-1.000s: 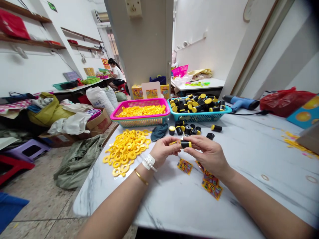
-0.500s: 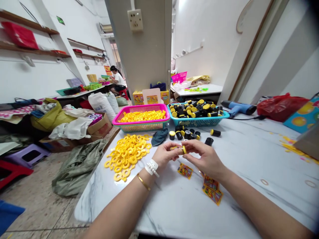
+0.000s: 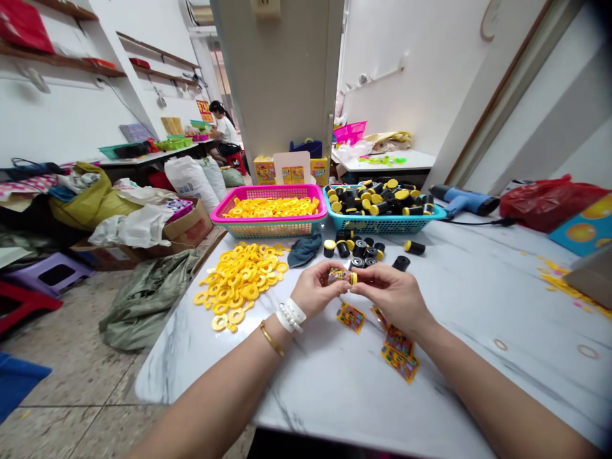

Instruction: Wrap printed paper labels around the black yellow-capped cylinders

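Observation:
My left hand (image 3: pixel 314 290) and my right hand (image 3: pixel 392 294) meet over the marble table (image 3: pixel 478 331), both pinched on one small roll (image 3: pixel 342 276) with a colourful sticker round it and a yellow end. Colourful stickers (image 3: pixel 351 317) lie flat just below my hands, more stickers (image 3: pixel 400 354) by my right wrist. Loose black-and-yellow rolls (image 3: pixel 359 249) stand just beyond my fingers. A heap of yellow rings (image 3: pixel 239 280) lies to the left of my left hand.
A pink basket (image 3: pixel 272 228) of yellow rings and a teal basket (image 3: pixel 382 224) of black rolls stand at the back. A blue heat gun (image 3: pixel 461 201) and red bag (image 3: pixel 545 201) lie right. Another person (image 3: pixel 222 131) sits far off. Bags, boxes and stools crowd the floor left.
The roll in my hands showed bare black a second ago; now a colourful sticker wraps it. My hands stayed together over the same spot.

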A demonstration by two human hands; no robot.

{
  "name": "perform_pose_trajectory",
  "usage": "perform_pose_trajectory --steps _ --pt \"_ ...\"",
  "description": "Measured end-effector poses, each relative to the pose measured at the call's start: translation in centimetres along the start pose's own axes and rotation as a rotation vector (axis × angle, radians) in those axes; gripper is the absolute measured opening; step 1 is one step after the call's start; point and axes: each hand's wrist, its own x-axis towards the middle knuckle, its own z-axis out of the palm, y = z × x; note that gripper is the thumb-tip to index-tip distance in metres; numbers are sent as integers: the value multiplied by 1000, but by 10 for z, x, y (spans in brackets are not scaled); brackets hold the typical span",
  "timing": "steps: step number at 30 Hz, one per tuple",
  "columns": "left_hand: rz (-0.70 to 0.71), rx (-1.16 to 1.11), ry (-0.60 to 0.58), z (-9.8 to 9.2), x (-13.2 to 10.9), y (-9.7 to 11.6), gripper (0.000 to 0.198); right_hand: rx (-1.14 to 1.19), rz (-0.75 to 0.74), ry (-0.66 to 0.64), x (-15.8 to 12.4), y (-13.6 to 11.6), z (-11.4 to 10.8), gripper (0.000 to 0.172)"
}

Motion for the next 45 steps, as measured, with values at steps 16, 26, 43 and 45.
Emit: perform_pose_trajectory --steps 16,26,43,45 --pt "-163 39 -15 -7 0 -7 57 -122 -304 -38 -2 19 1 19" --pt "-48 92 -58 -9 2 -4 69 175 169 -100 3 11 4 33" --pt "21 230 -97 -8 3 -1 66 424 411 -64 -2 9 15 39" --pt "-98 190 -8 -11 6 -5 73 277 245 -25 -2 13 14 37"
